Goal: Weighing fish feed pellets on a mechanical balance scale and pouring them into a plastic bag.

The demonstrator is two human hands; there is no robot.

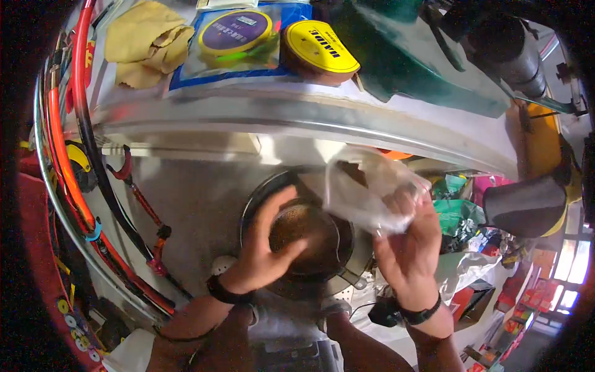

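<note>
My left hand (262,258) is over a round dark tub (248,204), its thumb and fingers spread apart and holding nothing. Brown matter (295,221), blurred, shows inside the tub; whether the fingers touch it I cannot tell. My right hand (411,258) grips a clear plastic bag (358,204) by its right side, between fingers and thumb. Through the bag a small dark brown patch (352,172) is visible. The bag hangs over the tub's upper right part and hides some of its rim.
Above the tub runs a counter's metal edge (279,111), carrying torn tan paper (144,42), a plastic packet (232,42) and a yellow-topped round box (320,46). Long red and black poles (83,107) stand left. Green bags (458,216) lie right. My legs flank the lower middle.
</note>
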